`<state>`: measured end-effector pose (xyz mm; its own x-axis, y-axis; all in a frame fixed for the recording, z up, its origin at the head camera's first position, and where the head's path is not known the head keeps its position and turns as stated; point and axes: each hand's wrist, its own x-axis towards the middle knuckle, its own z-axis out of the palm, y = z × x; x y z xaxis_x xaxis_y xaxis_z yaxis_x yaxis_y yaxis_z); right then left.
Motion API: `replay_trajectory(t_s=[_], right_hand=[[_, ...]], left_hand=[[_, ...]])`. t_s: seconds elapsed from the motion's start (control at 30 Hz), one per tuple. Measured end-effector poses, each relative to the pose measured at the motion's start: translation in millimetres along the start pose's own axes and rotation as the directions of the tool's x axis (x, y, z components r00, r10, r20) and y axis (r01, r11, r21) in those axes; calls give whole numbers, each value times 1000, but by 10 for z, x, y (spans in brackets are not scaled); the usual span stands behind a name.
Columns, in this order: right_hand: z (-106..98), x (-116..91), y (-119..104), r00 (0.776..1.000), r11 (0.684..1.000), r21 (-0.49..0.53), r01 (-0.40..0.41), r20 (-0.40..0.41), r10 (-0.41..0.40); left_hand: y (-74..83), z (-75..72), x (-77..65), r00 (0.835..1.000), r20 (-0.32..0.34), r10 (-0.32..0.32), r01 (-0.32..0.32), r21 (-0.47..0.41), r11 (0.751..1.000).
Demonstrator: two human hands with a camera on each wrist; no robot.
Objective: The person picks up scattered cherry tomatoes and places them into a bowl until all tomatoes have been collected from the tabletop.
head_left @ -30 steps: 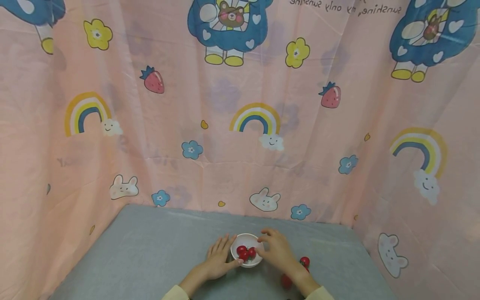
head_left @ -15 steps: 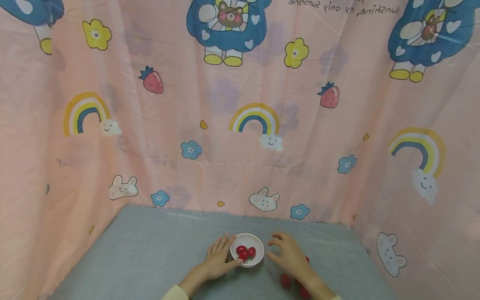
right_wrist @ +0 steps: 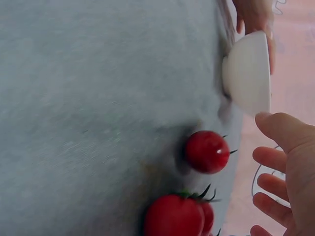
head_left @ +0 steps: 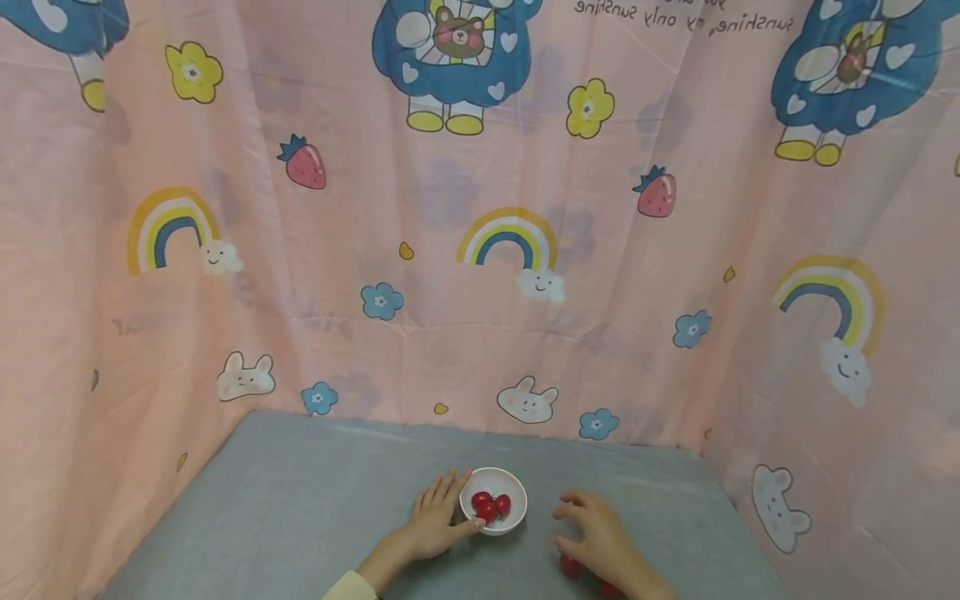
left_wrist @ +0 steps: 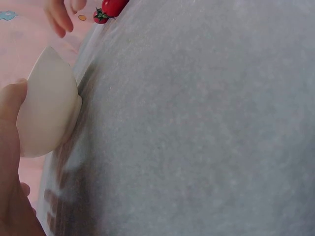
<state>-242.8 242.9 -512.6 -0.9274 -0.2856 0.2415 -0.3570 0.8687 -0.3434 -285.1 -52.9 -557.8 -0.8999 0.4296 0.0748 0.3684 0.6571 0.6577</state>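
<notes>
A small white bowl (head_left: 513, 528) stands upright on the grey surface in the head view, with several red cherry tomatoes (head_left: 486, 510) inside. My left hand (head_left: 433, 527) rests against the bowl's left side, its fingers fairly straight and the thumb touching the near rim. To the right, my right hand (head_left: 600, 537) hovers with spread, slightly bent fingers and holds nothing. Under and beside it lie loose cherry tomatoes, including one single tomato (right_wrist: 207, 152) and a larger-looking one (right_wrist: 173, 216) with green stems in the right wrist view. The right forearm partly hides these in the head view.
A grey cloth-like table surface (head_left: 337, 475) spreads around the bowl. Pink printed curtains (head_left: 420, 358) with rainbows, flowers and rabbits enclose the back and both sides.
My right hand has moved away from the bowl, right and toward me, over the loose tomatoes. The left hand and bowl have stayed in place.
</notes>
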Motion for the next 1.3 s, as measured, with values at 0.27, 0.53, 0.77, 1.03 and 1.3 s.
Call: replay_trajectory(t_s=[0.27,0.53,0.77,1.03,1.3], right_hand=[[-43,-141,112,996,999,16,39,81,-40],[-57,-174,151,974,999,22,-28,226,22],[-28,-200,193,978,999,-1,42,205,-41],[-28,-200,194,978,999,-6,53,201,-51],[-9,-199,235,973,999,-15,37,230,-33]], left_hand=[[-5,3,6,1000,1,-13,13,-8,1000],[9,-5,-6,1000,0,-18,18,-7,1000],[3,0,3,1000,6,-10,10,-2,1000],[-15,8,18,1000,12,-7,7,-7,1000],[-67,50,34,1000,3,-3,3,-16,1000]])
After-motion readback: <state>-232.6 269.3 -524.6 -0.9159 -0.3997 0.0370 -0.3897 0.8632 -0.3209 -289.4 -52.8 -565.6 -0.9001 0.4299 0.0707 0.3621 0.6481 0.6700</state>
